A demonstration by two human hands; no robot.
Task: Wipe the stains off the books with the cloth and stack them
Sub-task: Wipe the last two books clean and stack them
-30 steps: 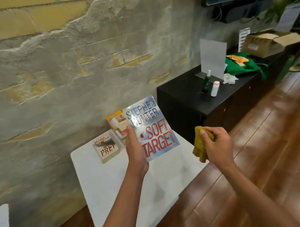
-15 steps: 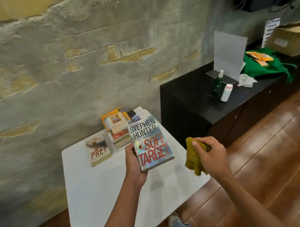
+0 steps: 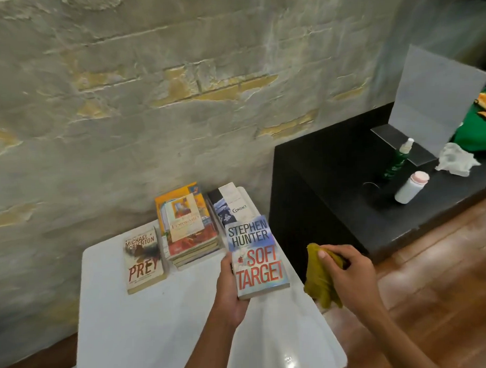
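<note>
You've lowered the Soft Target book [image 3: 257,259] toward the white surface [image 3: 147,322]; your left hand [image 3: 231,289] grips its left edge, just in front of the book stack [image 3: 188,227]. Right of it, your right hand [image 3: 347,273] clutches the yellow cloth [image 3: 319,280].

Soft, even indoor light fills the scene. A bright glare spot sits on the white counter [image 3: 288,357] near the bottom edge. The wall [image 3: 151,104] looks smeared with blur, and wide-angle distortion bends the frame's edges.
</note>
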